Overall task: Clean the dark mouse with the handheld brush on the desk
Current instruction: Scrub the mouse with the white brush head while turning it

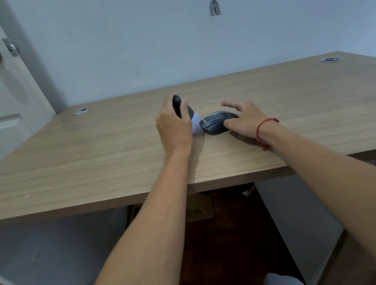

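Left hand (172, 125) grips the brush (183, 108); right hand (243, 118), fingers spread, steadies the mouse (218, 124), probably light, smooth-shelled and slide-prone, by its flanks on the counter (87, 163).

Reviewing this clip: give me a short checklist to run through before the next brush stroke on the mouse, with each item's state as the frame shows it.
1. Brush gripped by left hand: ok.
2. Pale bristle end at the mouse: ok, at its near-left end; contact cannot tell.
3. Mouse steadied by right hand: ok, thumb against its side, fingers spread above.
4. Mouse resting on desk: ok.
5. Dirt left on mouse: cannot tell.
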The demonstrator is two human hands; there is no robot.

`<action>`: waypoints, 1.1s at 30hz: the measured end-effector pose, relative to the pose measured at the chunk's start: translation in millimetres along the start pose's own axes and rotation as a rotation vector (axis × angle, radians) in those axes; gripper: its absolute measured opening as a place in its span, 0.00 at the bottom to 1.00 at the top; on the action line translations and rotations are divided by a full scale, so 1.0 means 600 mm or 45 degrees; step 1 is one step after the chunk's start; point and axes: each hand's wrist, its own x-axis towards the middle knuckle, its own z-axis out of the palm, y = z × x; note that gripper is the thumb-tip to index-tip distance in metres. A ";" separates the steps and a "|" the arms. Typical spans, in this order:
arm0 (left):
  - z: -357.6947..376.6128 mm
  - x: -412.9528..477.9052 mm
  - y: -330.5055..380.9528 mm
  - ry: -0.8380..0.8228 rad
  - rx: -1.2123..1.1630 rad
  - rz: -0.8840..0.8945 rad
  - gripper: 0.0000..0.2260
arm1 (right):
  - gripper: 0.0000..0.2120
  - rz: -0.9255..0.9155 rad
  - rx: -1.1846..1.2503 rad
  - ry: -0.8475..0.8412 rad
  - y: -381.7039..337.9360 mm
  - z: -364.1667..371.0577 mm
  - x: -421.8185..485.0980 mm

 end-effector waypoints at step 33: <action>0.009 0.006 -0.016 -0.152 0.074 0.068 0.08 | 0.41 -0.145 -0.200 0.012 -0.002 0.035 -0.001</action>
